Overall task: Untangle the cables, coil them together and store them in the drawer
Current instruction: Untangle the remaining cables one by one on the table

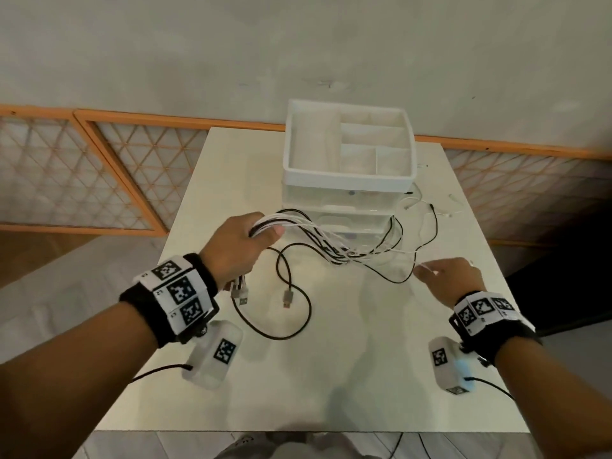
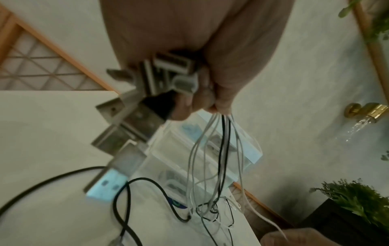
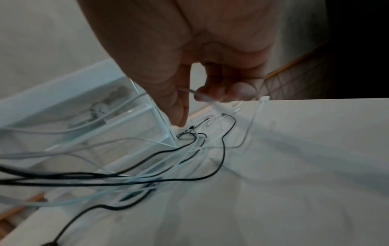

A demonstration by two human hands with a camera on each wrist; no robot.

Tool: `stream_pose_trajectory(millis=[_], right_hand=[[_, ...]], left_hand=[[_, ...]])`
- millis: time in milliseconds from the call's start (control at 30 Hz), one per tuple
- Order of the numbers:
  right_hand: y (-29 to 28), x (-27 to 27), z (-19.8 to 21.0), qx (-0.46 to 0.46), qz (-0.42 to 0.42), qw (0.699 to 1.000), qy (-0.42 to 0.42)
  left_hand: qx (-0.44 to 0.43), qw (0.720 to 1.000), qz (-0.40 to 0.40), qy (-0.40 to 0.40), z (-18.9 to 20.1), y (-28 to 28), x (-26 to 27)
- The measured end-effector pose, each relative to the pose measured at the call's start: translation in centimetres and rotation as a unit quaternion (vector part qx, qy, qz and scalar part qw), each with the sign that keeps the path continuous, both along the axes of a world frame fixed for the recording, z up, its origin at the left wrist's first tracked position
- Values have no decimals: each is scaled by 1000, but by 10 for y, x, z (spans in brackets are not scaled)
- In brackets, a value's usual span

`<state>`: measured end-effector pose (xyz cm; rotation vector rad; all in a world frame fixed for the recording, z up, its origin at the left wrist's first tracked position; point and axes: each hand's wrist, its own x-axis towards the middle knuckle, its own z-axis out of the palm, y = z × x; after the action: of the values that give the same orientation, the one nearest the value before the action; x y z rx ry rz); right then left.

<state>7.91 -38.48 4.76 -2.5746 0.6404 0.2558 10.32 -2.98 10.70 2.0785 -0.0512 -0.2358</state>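
Note:
My left hand [image 1: 246, 241] is raised over the table and grips a bundle of white and black cables [image 1: 334, 240]. Their USB plugs [image 2: 134, 126] stick out below the fist. The strands sag to the right and trail onto the table beside the drawer unit [image 1: 347, 207]. My right hand [image 1: 443, 276] hovers low at the right and pinches one thin white cable [image 3: 202, 97] between thumb and fingertips. A separate black cable [image 1: 291, 313] loops on the table in front, its plug lying loose.
The clear drawer unit carries a white divided tray [image 1: 351, 175] on top and stands at the back of the white table [image 1: 331, 376]. Loose cable ends [image 1: 430, 207] lie to its right. A lattice screen [image 1: 82, 170] runs along the wall behind.

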Motion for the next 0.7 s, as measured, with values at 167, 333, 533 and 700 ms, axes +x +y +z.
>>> stream_pose_trajectory(millis=[167, 333, 533, 700], right_hand=[[-3, 17, 29, 14, -65, 992, -108], [-1, 27, 64, 21, -59, 980, -187], [-6, 30, 80, 31, -88, 968, -234], [11, 48, 111, 151, -58, 937, -311]], left_hand=[[31, 998, 55, 23, -15, -1, 4], [63, 989, 128, 39, -21, 5, 8], [47, 984, 167, 45, -21, 13, 11], [69, 989, 98, 82, -18, 0, 3]])
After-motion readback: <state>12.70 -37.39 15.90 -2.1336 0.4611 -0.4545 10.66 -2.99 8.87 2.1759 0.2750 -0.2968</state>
